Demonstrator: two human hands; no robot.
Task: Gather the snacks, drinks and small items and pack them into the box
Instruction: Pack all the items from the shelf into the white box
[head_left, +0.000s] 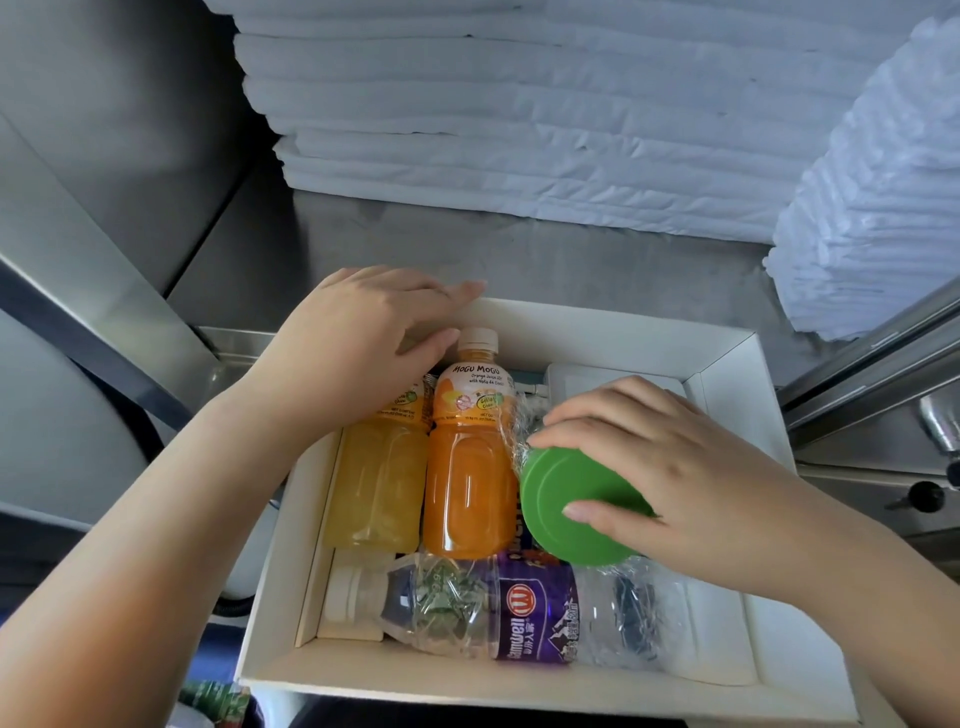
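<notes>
Nearest, inside white box (727, 374): water bottle (535, 613) lying crosswise; orange juice bottle (467, 467) and yellow juice bottle (374, 483) side by side beyond. Right hand (691, 467) over box, fingers (587, 428) curled round green-lidded tub (571, 504). Left hand (358, 338) rests on far rim, fingers loose. Steel bench (415, 244) beneath; white folded stacks (519, 130) behind.

Place: I am at what looks like a commercial kitchen or packing station.
Counter: brushed stainless steel counter (519, 249) under my box (737, 395).
Walls: steel panels (130, 130) at my left.
Stock: tall stacks of folded white sheets (519, 104) behind.
</notes>
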